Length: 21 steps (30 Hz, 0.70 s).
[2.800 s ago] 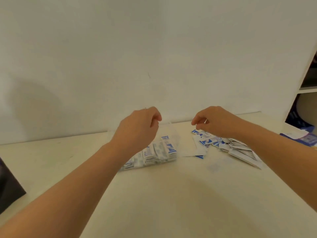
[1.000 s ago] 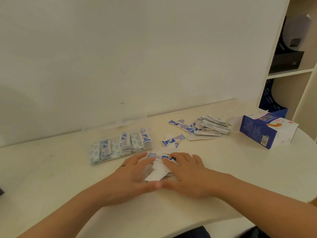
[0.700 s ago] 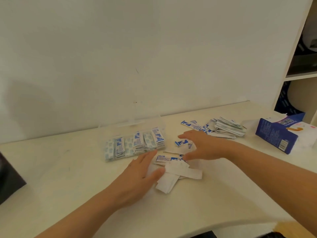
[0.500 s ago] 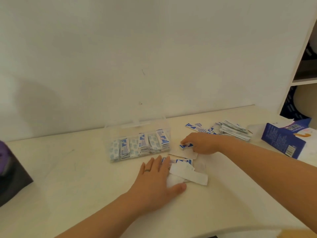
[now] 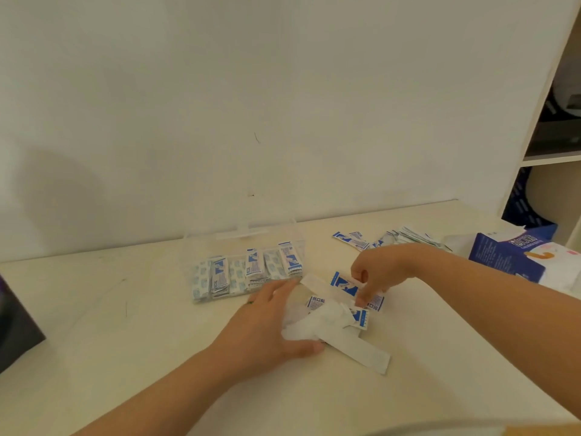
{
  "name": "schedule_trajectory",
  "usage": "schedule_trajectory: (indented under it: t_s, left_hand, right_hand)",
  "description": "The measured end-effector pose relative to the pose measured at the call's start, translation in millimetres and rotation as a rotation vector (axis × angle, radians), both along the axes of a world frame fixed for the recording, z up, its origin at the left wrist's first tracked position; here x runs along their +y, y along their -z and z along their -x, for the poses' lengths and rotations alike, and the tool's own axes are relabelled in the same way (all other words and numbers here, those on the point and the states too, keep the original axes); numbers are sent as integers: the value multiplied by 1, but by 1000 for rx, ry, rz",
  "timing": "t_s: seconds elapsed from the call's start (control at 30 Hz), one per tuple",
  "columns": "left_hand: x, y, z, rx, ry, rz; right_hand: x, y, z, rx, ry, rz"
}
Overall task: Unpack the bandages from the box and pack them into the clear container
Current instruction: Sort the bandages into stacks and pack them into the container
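A clear container (image 5: 201, 247) with its lid up stands at the back of the table, with several blue-and-white bandage packs (image 5: 248, 272) lined up inside. In front of it lies a loose pile of bandages (image 5: 333, 322). My left hand (image 5: 267, 328) lies flat on the pile's left side, fingers straight. My right hand (image 5: 374, 275) pinches one blue-and-white bandage (image 5: 344, 283) at the pile's far edge. The blue bandage box (image 5: 509, 258) lies at the right.
A second heap of bandages (image 5: 405, 239) lies at the back right, between the container and the box. A white shelf unit (image 5: 547, 158) stands at the right edge. A dark object (image 5: 15, 332) sits at the table's left edge.
My right hand left the pile, reached back for a stray bandage near the container and has drawn it onto the pile. My left hand stayed flat on the pile.
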<state>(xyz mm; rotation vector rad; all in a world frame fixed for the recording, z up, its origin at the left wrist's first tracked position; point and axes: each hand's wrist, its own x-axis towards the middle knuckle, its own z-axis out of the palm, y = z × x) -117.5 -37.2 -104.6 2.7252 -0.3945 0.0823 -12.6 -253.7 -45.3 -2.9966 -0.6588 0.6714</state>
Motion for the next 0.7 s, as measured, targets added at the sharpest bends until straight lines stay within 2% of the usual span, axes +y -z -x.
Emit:
schedule_trajectory:
  t_s: [0.07,0.1,0.27,0.5,0.57,0.63,0.7]
  left_hand:
    - [5,-7,1,43,-70,-112]
    - [7,-10,1,79,-91,-106]
    - [7,-23,-5,244,-86,78]
    - [8,-24,-11,298,-85,91]
    - [9,-25,-13,322,-92,85]
    - [9,-26,-16,347,-95,76]
    - [8,-28,-19,348,-90,39]
  right_hand:
    - [-5,3,1,16,31,-94]
    - [-7,4,2,33,35,-129]
    - [-6,4,8,94,40,-210]
    - [-40,-22,4,-197,214,-278]
    - [-48,-33,7,-241,258,-377]
    - [-48,-42,15,-190,269,-537]
    - [-38,-44,27,-110,219,-614]
